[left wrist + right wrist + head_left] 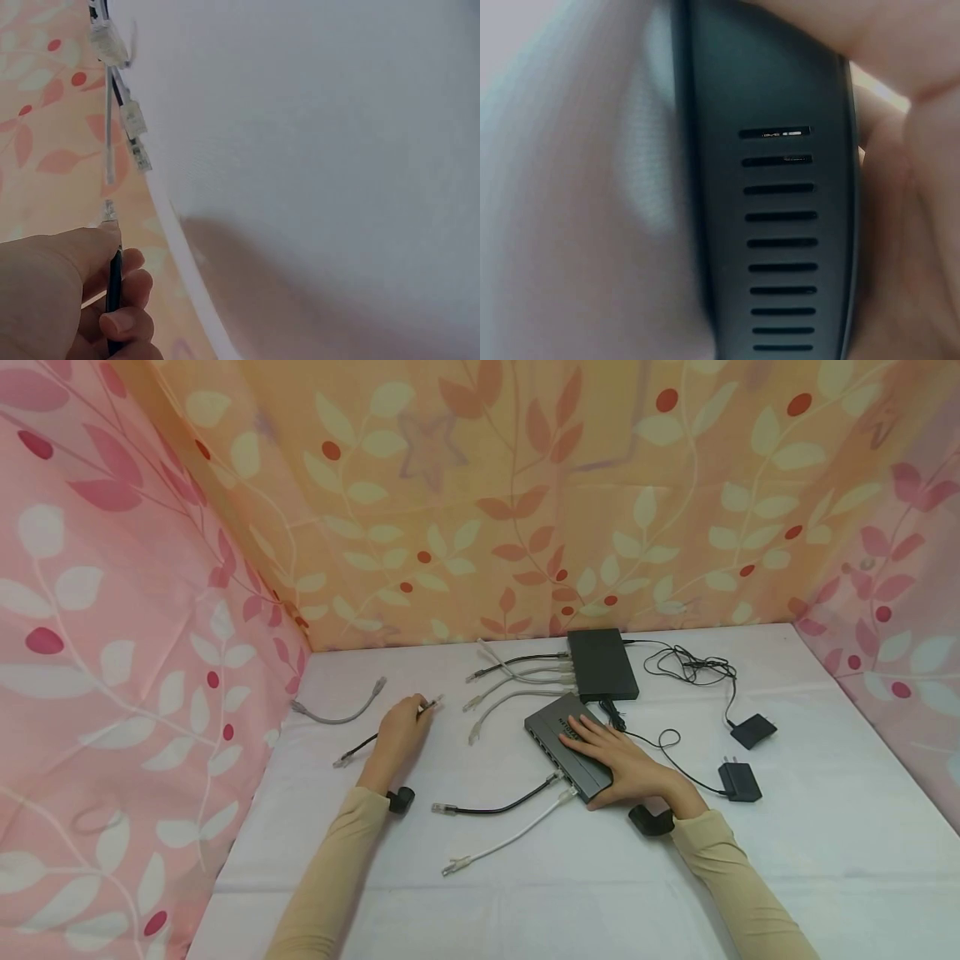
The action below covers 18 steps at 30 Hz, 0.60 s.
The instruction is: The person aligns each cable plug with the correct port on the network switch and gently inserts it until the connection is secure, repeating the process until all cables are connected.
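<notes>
My left hand (400, 735) pinches a short black network cable (115, 285) just behind its clear plug (109, 210). The cable's other plug (341, 762) lies near the table, left of the hand. My right hand (626, 764) holds a grey network switch (552, 724), fingers spread over its top and thumb at its near edge. Its slotted side (780, 225) fills much of the right wrist view. A black cable (495, 811) and a white cable (510, 841) run from the switch's ports toward the left, their far plugs loose.
Behind the grey switch stands a black box (602, 662) with several cables plugged in. Two power adapters (753, 731) with thin cords lie at the right. A loose grey cable (341, 720) lies at the left. Patterned curtains (525, 485) border the white table (847, 860).
</notes>
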Tool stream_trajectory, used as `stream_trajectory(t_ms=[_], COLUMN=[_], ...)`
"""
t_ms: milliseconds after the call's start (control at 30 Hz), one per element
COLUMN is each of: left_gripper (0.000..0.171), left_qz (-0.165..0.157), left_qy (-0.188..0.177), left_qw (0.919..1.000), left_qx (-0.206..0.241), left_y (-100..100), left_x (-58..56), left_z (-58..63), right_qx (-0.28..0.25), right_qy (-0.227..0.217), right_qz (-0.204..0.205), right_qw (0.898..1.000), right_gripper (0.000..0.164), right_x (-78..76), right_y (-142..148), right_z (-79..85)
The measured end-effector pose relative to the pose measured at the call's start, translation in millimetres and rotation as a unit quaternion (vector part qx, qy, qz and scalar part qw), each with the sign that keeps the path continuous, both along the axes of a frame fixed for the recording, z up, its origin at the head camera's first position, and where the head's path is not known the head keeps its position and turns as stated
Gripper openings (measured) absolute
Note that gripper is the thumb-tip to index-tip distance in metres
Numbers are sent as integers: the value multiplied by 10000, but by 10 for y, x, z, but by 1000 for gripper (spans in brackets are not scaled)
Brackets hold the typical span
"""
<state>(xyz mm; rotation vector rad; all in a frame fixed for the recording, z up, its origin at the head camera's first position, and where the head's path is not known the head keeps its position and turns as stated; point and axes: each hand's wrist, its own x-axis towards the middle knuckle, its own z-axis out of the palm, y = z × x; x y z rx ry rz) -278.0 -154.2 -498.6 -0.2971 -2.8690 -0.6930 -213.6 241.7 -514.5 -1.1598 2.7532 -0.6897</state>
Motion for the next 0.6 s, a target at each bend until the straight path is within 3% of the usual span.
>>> stream_trajectory(t_ms=[400,600], left_gripper=[21,20], left_qz=[-351,-509], left_qy=[-59,-355], left_qw=[9993,9980], left_qx=[91,116], left_y=[162,246], left_x=[125,215], left_z=[63,92], right_qx=[-26,-44], right_qy=[10,0], right_qz=[1,7], right_qw=[10000,10000], right_gripper=[108,108], right_x=[3,1], right_y=[5,4], right_z=[-2,1])
